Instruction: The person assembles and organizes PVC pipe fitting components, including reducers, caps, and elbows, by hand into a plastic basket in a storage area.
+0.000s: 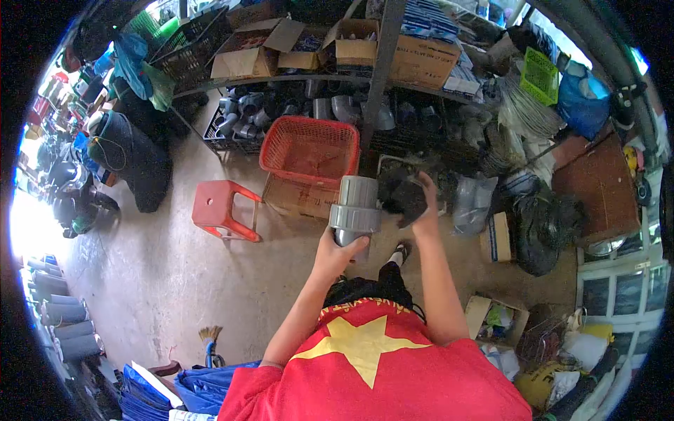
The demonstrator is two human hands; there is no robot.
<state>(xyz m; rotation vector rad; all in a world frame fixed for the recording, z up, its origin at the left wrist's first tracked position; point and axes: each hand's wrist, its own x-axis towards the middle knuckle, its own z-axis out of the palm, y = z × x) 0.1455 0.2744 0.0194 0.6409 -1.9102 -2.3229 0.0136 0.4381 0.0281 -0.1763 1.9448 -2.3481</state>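
My left hand (335, 254) is wrapped round the lower part of a grey plastic pipe fitting (357, 210), its thumb lying across the front. The fitting stands nearly upright in front of my chest, with a wide ribbed collar round its middle. To the right of it, my right hand (427, 209) is curled round a black, ragged-edged cloth (404, 202). The cloth hangs close beside the fitting's collar, and its fingers' far side is hidden behind it.
A red plastic basket (309, 151) rests on a cardboard box (298, 196) ahead. Left of it stands a red stool (223, 210). Shelves behind hold open cartons (246, 62) and grey pipe elbows (344, 109). Black bags (539, 238) lie at right; a broom (209, 337) is lower left.
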